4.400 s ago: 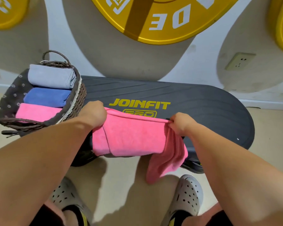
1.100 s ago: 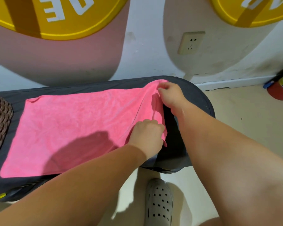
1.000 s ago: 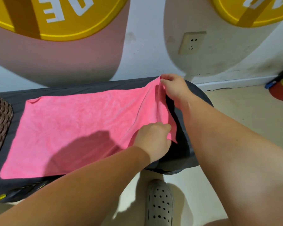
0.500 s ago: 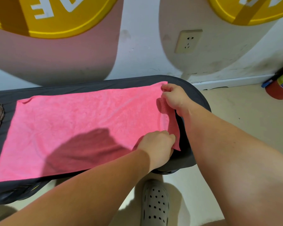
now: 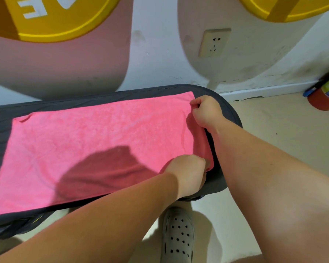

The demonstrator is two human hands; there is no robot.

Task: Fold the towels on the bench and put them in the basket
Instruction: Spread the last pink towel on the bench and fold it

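While both hands pinch its right corners, the pink towel [image 5: 95, 147] lies flat.

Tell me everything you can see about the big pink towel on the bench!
The bright pink fuzzy towel is a long rectangle of soft-looking cloth. It is spread open and mostly flat along the dark grey padded bench, covering most of its top. Its far left corner is slightly turned up, and its right edge is rumpled. The right hand pinches the far right corner, and the left hand grips the near right corner. A shadow falls across its middle.
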